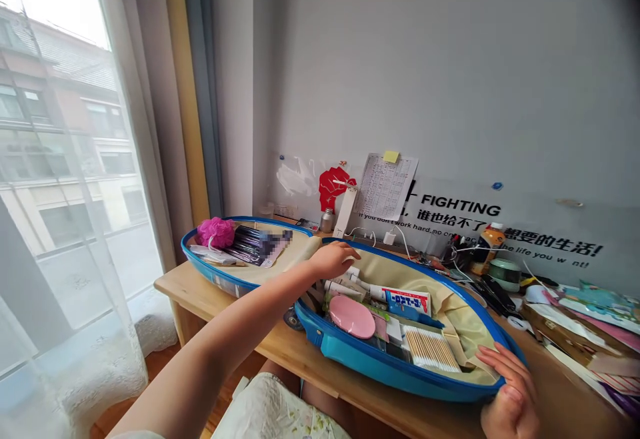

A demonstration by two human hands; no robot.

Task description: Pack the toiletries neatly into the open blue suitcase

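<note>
A blue suitcase (380, 362) with a cream lining lies spread open on the wooden desk. My left hand (337, 259) is over the inner edge of its right half, near the hinge, fingers loosely stretched with nothing visible in them. At the right end, my right hand (513, 389) holds the rim, fingers over the inside edge and thumb outside. Between my hands, the right half holds a pink soap box (353, 317), a toothpaste tube (407, 300), a white tube (345, 289), a blue item (415, 316) and a pack of cotton swabs (433, 349).
In the left half lie a pink bath puff (216, 232), a dark striped pack (250, 244) and a white packet (215, 256). Behind stand a small metal bottle (327, 220), cables, an orange-labelled bottle (487, 249) and a green jar (505, 274). Papers (575, 329) clutter the right.
</note>
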